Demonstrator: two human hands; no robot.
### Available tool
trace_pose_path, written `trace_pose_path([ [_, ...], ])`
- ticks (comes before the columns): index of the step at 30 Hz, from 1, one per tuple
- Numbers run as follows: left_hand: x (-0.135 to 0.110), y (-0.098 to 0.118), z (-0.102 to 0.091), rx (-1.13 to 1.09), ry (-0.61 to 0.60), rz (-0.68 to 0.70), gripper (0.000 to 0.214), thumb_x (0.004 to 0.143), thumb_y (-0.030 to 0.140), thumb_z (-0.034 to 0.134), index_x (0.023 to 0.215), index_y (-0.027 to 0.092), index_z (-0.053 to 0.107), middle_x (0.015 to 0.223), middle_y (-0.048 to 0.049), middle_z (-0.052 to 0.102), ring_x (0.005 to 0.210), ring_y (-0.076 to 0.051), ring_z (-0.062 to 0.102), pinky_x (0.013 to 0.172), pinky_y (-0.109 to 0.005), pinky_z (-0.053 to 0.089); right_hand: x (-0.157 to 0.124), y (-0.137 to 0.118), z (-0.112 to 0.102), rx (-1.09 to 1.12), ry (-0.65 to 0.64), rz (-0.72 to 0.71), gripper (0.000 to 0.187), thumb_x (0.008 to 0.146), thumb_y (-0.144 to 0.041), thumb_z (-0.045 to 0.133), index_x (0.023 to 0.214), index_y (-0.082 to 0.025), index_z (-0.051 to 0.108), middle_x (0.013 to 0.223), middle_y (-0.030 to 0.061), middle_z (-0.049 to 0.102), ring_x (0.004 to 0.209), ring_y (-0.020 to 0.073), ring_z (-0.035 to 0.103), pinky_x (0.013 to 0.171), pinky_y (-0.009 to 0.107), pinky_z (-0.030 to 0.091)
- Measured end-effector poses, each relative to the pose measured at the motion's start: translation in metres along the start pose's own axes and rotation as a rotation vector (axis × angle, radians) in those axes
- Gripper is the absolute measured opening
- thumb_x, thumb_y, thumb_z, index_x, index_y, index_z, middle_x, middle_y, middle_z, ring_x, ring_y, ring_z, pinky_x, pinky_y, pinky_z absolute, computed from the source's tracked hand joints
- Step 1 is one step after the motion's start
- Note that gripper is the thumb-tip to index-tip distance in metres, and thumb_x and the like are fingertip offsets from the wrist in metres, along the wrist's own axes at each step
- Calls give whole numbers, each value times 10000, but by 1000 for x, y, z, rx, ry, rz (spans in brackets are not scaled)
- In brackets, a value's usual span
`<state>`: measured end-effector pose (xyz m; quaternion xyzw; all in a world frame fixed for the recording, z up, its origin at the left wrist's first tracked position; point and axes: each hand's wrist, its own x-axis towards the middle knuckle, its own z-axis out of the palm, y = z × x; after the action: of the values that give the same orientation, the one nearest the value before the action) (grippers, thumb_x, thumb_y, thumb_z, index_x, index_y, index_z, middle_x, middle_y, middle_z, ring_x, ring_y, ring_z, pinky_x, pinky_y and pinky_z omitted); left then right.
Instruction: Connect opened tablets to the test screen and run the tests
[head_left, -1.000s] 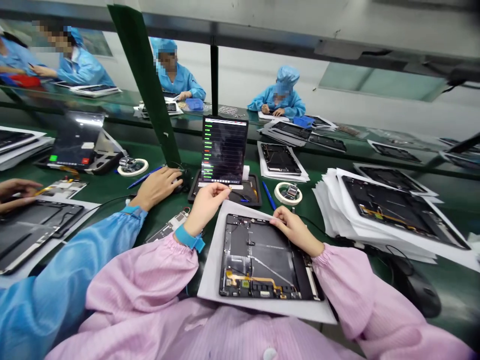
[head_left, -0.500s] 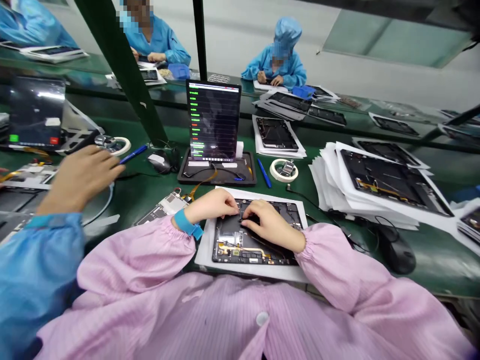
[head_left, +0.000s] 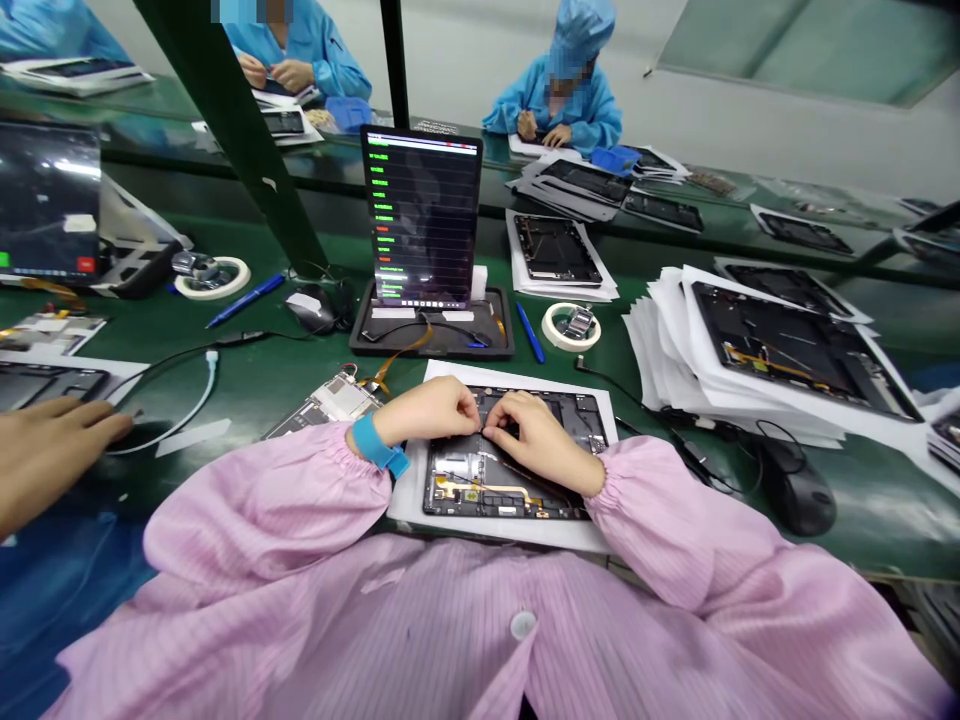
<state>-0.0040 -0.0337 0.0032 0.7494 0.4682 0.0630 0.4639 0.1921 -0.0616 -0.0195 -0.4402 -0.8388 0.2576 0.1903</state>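
Currently, the left hand (head_left: 429,412) and right hand (head_left: 541,440) bring their fingertips together over the upper edge of an open tablet housing (head_left: 510,497), whether clamped on a part cannot be told. The housing lies on a white sheet (head_left: 450,375), long axis running left to right.

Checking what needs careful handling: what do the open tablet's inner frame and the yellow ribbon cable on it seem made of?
The inner frame looks like metal, perhaps aluminium, from its dull grey sheen. The ribbon cable looks like thin, glossy amber plastic film, perhaps polyimide.
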Motion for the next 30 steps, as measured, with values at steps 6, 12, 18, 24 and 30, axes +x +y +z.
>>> trace_pose_path([
  [6,0,0,0,4,7,25,234,660,241,567,754,132,752,669,-33,678,618,-140,559,545,-212,372,-1,2,2,-3,18,-18,72,835,-184,653,801,-193,591,806,6,600,834,176,529,773,313,362],
  [12,1,-4,-1,-16,0,20,241,683,257,576,783,132,756,689,-34,692,608,-137,557,557,-216,388,-2,3,2,4,18,-20,75,840,-192,656,801,-194,591,804,5,602,832,175,534,767,308,363],
  [18,0,-2,-2,-1,-7,14,228,700,249,591,808,141,761,717,-33,706,631,-143,578,570,-218,397,-2,3,3,6,28,-32,82,844,-202,652,795,-194,587,801,6,602,828,175,535,761,308,362],
  [24,-3,2,-2,5,-18,12,192,708,248,631,805,140,756,735,-36,711,673,-157,604,590,-221,398,-1,1,3,-11,26,-2,91,838,-207,657,787,-191,584,797,6,597,827,176,529,772,316,366],
  [30,-1,6,8,61,105,26,134,689,188,634,738,137,748,661,-23,686,638,-150,589,568,-224,380,-3,3,4,5,43,-11,76,833,-166,632,794,-190,571,810,7,595,823,177,522,773,322,374],
])
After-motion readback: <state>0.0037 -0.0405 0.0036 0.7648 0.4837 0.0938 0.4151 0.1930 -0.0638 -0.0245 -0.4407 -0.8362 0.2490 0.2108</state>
